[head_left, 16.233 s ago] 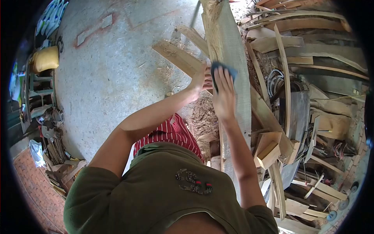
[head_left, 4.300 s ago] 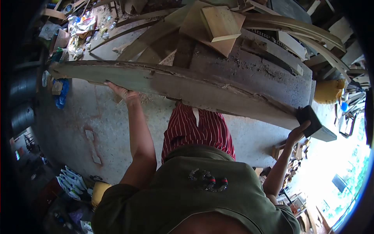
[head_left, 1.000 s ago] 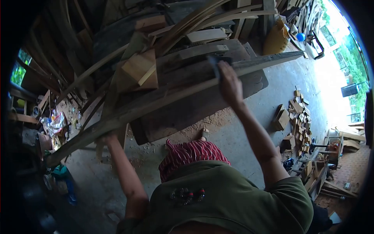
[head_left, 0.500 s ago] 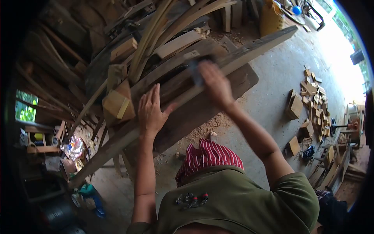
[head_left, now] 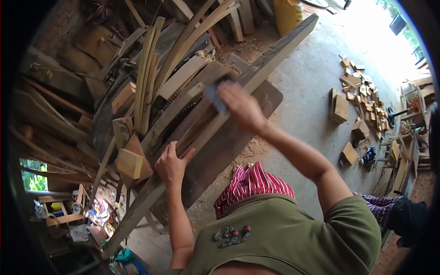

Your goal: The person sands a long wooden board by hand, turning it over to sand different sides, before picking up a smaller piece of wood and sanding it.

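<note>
A long wooden beam (head_left: 279, 52) lies slantwise across a dark wooden bench top (head_left: 215, 153) in front of me. My left hand (head_left: 170, 166) rests on the beam's lower left stretch, its fingers bent over the wood and the thumb out to the side. Farther up the beam, my right hand (head_left: 242, 109) is closed on a flat blue-grey tool (head_left: 214, 97) with a dark top. Motion smears that tool, so its exact kind does not show. It appears to be on or just over the beam's upper surface.
Curved wooden strips (head_left: 176, 57) and squared blocks (head_left: 133, 162) crowd the bench's far left side. Many wood offcuts (head_left: 362, 94) lie on the concrete floor at right. A yellow container (head_left: 288, 17) stands beyond the beam. Shavings (head_left: 250, 153) cover the floor near my feet.
My left hand has gone from flat with fingers stretched to bent over the beam. My right hand still holds the blurred tool on the beam. The whole view has shifted.
</note>
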